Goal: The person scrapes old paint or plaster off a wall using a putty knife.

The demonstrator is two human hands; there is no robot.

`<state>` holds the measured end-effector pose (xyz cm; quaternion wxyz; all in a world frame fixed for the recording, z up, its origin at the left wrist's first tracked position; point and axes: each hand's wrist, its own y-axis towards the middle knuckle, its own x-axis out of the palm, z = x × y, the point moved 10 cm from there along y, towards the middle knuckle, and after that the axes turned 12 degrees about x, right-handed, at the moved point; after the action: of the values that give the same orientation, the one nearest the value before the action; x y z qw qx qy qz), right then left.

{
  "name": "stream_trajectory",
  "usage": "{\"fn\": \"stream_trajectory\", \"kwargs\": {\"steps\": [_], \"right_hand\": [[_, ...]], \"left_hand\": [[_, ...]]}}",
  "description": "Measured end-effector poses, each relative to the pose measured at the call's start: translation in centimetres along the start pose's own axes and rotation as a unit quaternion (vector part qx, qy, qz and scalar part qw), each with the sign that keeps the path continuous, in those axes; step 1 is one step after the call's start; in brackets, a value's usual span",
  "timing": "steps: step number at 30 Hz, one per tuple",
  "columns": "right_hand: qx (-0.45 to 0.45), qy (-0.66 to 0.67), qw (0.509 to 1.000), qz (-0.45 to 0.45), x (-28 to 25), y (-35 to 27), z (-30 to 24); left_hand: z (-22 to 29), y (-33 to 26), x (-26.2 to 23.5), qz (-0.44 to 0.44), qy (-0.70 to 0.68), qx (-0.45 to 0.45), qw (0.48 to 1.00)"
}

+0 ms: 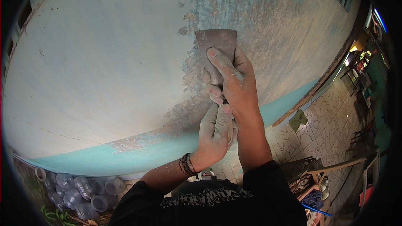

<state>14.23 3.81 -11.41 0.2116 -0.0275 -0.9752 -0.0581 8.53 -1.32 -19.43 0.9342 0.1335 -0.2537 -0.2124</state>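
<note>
My right hand [232, 73] is wrapped round a wide scraper [217, 38], its thumb lying flat on the dusty brown-grey blade. The blade flares toward its straight far edge, which lies at or close to the wall [104, 67]; I cannot tell whether it touches. Just below, my left hand [212, 132] is closed round the lower end of the scraper, where the fingers hide most of the handle. Pale dust coats both hands. Around the blade the wall is patchy, with blue, tan and grey showing; left of it the surface is smoother and whitish.
A turquoise band [104, 157] runs along the wall's foot. Clear plastic jars [83, 188] are heaped at the lower left. On the right, a green cloth [297, 120] lies on the cracked-tile floor [318, 121], and wood pieces and clutter [312, 188] lie nearer me.
</note>
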Motion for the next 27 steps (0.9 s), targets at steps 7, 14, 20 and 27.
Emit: {"fn": "stream_trajectory", "kwargs": {"steps": [7,14,20,27], "right_hand": [[0.011,0.031,0.999,0.032,-0.4,0.2,-0.2],[0.003,0.001,0.999,0.036,0.0,-0.2,-0.1],[-0.012,-0.009,0.999,0.046,0.1,-0.4,-0.3],[-0.014,0.019,0.999,0.029,0.5,0.0,-0.5]], "left_hand": [[1.6,0.7,0.7,-0.029,0.021,-0.010,0.999],[1.0,-0.1,0.2,-0.022,0.024,-0.005,0.999],[1.4,0.1,0.0,-0.025,0.031,0.002,0.999],[1.7,0.0,0.0,-0.021,0.009,-0.003,1.000]]}}
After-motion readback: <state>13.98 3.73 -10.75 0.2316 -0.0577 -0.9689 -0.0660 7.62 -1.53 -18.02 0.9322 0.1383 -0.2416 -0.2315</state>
